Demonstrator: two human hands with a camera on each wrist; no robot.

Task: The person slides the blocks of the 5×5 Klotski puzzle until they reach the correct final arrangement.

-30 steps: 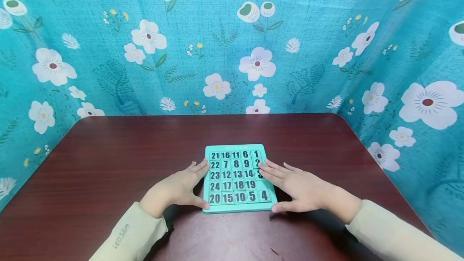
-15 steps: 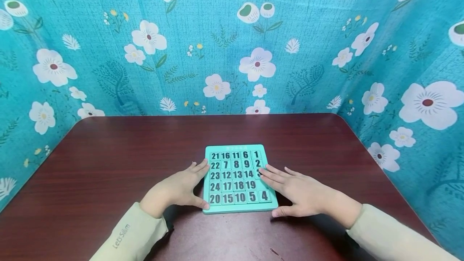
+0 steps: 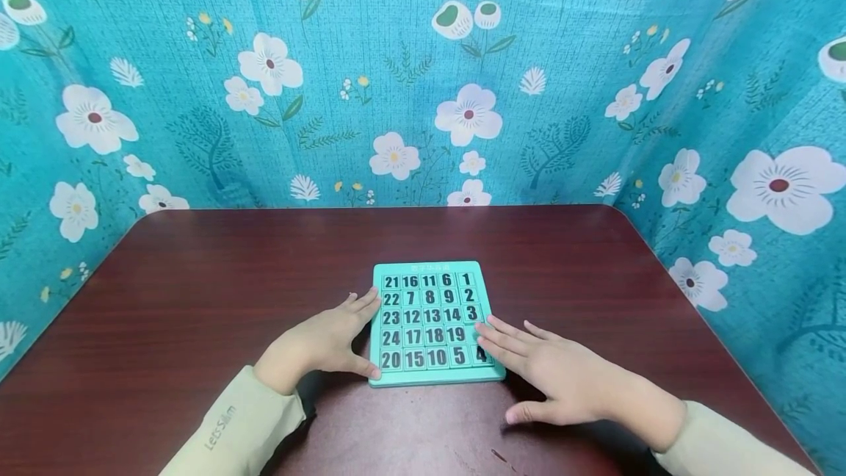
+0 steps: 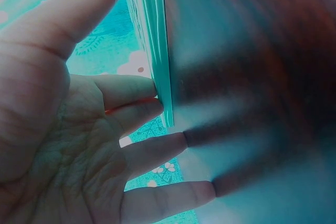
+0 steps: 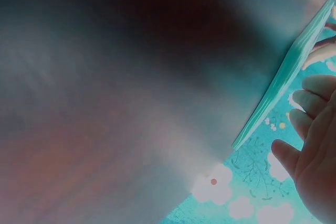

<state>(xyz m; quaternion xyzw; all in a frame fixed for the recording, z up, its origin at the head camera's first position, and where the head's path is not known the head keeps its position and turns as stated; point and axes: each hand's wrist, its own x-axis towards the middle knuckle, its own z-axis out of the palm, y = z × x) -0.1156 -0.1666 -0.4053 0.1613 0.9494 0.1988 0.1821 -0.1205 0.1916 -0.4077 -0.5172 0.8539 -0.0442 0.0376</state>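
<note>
A turquoise number slide puzzle [image 3: 436, 380] lies flat on the table, its tiles printed with black numbers. The gap in its grid is right of the 19 tile [image 3: 455, 334], between the 3 tile [image 3: 472, 313] and the 4 tile [image 3: 481, 355]. My left hand [image 3: 324, 344] rests along the puzzle's left edge, thumb at the near corner and fingertips farther up; the left wrist view shows these fingers [image 4: 152, 153] nearly straight. My right hand [image 3: 555, 366] reaches over the right edge, fingers extended at the gap and partly covering the 4. Its thumb is off the board, above the table.
The dark red-brown table [image 3: 231, 263] stretches around the puzzle, with rounded far corners. A blue floral curtain [image 3: 396, 94] hangs behind it and along both sides. A small scratch mark [image 3: 499, 455] shows near the front.
My right hand has slid nearer along the puzzle's right edge, from the 2 and 3 tiles to the gap and the 4, and its thumb has left the corner. The left hand stays put.
</note>
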